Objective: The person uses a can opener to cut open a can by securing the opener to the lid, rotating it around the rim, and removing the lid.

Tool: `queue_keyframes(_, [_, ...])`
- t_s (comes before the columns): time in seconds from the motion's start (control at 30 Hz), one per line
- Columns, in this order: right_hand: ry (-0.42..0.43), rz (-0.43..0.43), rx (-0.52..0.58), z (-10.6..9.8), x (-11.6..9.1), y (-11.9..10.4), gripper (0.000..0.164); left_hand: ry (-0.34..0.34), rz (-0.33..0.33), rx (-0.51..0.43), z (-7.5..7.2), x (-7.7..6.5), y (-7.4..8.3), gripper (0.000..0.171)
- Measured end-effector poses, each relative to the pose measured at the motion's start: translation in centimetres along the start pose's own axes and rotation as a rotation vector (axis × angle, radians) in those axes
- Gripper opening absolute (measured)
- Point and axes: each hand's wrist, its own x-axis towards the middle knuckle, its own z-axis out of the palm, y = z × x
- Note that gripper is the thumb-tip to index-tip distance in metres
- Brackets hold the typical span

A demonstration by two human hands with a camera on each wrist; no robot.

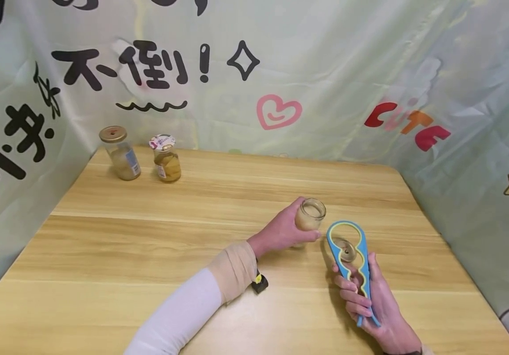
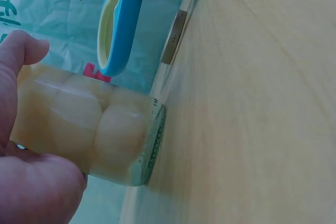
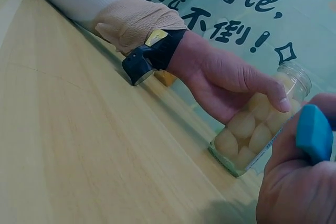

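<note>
Here, the left hand (image 1: 283, 229) grasps an open glass jar (image 1: 309, 220) of pale round pieces around its side, near the middle of the worktop (image 1: 156, 236), while the right hand (image 1: 387, 306) clasps a blue-and-yellow opener (image 1: 365, 273) by its handles, its looped end raised just beside the jar. Beyond that loop, a metal lid (image 1: 347, 250) lies flat on the worktop. At the far left corner stand a taller gold-lidded jar (image 1: 123, 158) and, near it, a shorter jar (image 1: 167, 165) with yellowish pieces inside.
</note>
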Motion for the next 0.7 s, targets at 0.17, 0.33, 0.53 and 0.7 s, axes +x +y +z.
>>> queue_keyframes(0.17, [-0.015, 0.013, 0.004, 0.17, 0.21, -0.18, 0.092, 0.014, -0.006, -0.003, -0.12, -0.02, 0.02, 0.06])
queue_keyframes(0.33, [0.005, 0.024, 0.008, 0.25, 0.22, -0.26, 0.092, 0.019, -0.01, 0.008, -0.11, 0.05, -0.02, 0.062])
queue_keyframes(0.53, [0.044, 0.025, 0.0, 0.36, -0.03, -0.24, 0.091, 0.007, -0.003, -0.004, 0.01, 0.15, -0.09, 0.058])
queue_keyframes(0.7, [0.059, 0.024, -0.008, 0.47, -0.18, -0.22, 0.09, 0.005, -0.005, 0.003, 0.09, 0.15, -0.1, 0.057])
